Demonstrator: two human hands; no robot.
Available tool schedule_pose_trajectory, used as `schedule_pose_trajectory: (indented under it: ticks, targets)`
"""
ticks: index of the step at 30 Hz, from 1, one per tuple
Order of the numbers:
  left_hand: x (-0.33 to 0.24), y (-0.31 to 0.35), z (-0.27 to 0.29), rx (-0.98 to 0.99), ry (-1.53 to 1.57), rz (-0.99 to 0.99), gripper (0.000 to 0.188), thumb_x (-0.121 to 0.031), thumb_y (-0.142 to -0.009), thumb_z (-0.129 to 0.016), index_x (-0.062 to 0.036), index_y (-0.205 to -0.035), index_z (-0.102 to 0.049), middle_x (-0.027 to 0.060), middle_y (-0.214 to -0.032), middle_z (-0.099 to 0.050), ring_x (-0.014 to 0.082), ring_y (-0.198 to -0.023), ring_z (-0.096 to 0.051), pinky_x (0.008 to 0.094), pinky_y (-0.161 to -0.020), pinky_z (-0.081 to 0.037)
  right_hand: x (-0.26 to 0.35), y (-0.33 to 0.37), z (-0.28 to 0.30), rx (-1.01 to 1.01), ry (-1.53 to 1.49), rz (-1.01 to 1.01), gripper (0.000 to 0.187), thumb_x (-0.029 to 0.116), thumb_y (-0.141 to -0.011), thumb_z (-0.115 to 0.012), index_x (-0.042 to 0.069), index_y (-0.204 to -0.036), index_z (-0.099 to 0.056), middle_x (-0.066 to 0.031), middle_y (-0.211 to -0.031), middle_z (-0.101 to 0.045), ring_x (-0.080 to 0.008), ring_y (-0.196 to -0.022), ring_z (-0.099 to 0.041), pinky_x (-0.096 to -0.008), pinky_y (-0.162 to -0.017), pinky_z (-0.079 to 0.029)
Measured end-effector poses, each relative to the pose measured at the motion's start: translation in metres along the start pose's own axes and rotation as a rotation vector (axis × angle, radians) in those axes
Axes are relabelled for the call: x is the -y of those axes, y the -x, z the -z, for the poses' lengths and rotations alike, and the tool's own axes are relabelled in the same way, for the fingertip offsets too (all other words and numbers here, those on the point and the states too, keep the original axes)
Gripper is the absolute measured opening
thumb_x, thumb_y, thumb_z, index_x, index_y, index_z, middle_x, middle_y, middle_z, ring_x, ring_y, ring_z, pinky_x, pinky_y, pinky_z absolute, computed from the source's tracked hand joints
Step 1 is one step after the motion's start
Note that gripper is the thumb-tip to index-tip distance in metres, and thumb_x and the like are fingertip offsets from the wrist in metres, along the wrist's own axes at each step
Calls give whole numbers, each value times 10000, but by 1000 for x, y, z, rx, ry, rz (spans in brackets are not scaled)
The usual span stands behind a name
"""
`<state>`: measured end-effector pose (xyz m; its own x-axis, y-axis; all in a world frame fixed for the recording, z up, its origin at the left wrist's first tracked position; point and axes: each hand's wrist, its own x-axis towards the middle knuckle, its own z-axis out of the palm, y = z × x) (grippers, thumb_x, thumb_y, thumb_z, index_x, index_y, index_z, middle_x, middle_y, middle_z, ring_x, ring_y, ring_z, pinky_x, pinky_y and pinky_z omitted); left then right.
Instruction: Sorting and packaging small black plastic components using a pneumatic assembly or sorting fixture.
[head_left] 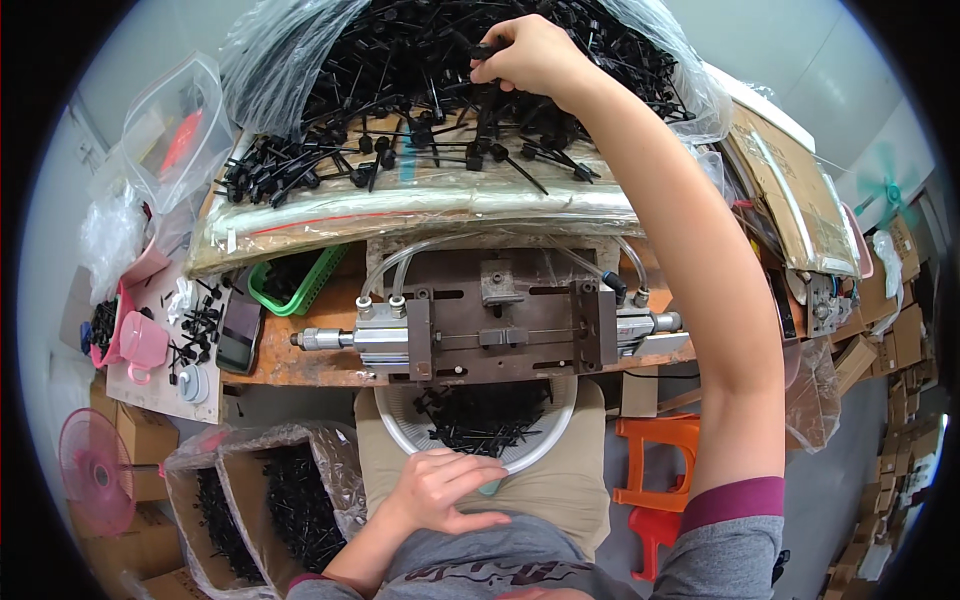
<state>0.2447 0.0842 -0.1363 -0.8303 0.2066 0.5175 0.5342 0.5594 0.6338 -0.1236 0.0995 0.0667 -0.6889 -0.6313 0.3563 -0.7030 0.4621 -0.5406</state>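
My right hand (535, 62) reaches far over the bench to a large heap of black plastic parts with thin stems (400, 75). Its fingers are pinched on a black plastic part (488, 48), mostly hidden by the fingers. My left hand (440, 492) lies at the near rim of a white basket (400, 437) on my lap, fingers stretched out and thumb apart. Inside that basket are many black parts (490, 415). A small teal piece (490, 487) shows beside the left fingertips; what it belongs to is hidden. Between the hands stands a metal clamping fixture (500, 337) with cylinders on both sides.
Clear air hoses (375, 272) arch over the fixture. Left of it are a green basket (318, 280), a phone (240, 332) and a pink cup (143, 342). Lined boxes of black parts (225, 462) stand at the lower left, near a pink fan (97, 472). An orange stool (650, 462) is at right.
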Motion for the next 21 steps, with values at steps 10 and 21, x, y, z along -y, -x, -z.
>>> schedule_pose_trajectory:
  ticks: [10, 21]
  targets:
    - [-9, -21, 10, -155, -36, -70, 241, -185, -690, -809, -64, -884, -735, 75, -915, -738, 160, -589, -646, 232, -529, -480, -14, 22, 33, -38, -662, -40, 223, 177, -857, -737, 6, -994, -694, -50, -963, -681, -79, -768, -600, -187, -713, -508]
    - [-28, -102, 29, -541, -29, -53, 387, 40, -739, -733, 32, -1116, -647, 193, -1105, -672, 259, -917, -667, 312, -742, -551, -3, 76, 39, -177, -1137, 73, 179, 123, -942, -641, -22, -1046, -660, -126, -1047, -671, -103, -811, -586, -205, -716, -496]
